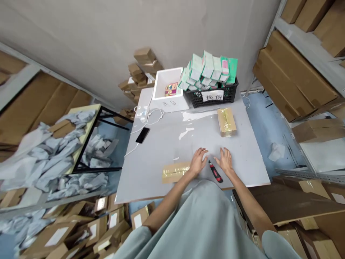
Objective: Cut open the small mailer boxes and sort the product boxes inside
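My left hand [198,160] rests near the front of the grey table [151,154], fingers apart and nothing in them. Under its wrist lies a flat piece of cardboard [175,172] with shiny yellowish tape along it. Just to the right, a red and black utility knife [215,172] lies between both hands. My right hand [224,160] is also open, thumb spread, touching nothing but the tabletop. Beyond it sits a small taped cardboard box [226,122], apart from the fingers.
At the back stand a white foam box [167,102] and a black crate [211,97] full of green and white boxes. A phone [142,135] with a white cable lies left. Shelves of cartons [296,75] flank the right; parcels [91,230] fill the lower left.
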Available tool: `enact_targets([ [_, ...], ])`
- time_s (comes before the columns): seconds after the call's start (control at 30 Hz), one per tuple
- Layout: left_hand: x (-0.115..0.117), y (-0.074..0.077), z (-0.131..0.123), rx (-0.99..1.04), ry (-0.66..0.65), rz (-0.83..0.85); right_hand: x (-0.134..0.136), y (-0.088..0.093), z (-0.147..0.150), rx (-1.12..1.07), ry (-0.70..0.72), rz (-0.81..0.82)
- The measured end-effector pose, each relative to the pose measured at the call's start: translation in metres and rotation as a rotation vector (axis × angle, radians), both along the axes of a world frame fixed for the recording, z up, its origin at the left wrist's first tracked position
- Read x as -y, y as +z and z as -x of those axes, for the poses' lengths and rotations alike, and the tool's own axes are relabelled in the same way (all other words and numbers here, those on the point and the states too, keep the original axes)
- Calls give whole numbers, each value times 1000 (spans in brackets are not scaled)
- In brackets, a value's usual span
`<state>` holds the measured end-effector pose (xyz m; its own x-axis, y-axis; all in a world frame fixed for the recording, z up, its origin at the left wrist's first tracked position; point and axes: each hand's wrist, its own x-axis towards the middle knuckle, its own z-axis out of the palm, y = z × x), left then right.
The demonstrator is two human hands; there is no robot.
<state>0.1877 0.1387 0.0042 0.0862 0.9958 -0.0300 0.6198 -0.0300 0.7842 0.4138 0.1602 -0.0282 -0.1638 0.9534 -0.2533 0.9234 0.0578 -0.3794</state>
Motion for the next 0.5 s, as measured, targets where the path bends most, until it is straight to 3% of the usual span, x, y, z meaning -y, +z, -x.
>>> enact_targets([
  [0.1,74,-11,61,-154,73,15,63,-18,1,97,3,185],
  [0.23,137,-20,123,-289,123,82,89,-27,9,167,21,276],
  [0.33,154,-24,154,-316,142,114,77,-24,21,200,53,343],
  [0.5,153,-33,190,-267,123,116,46,1,48,194,49,328],
])
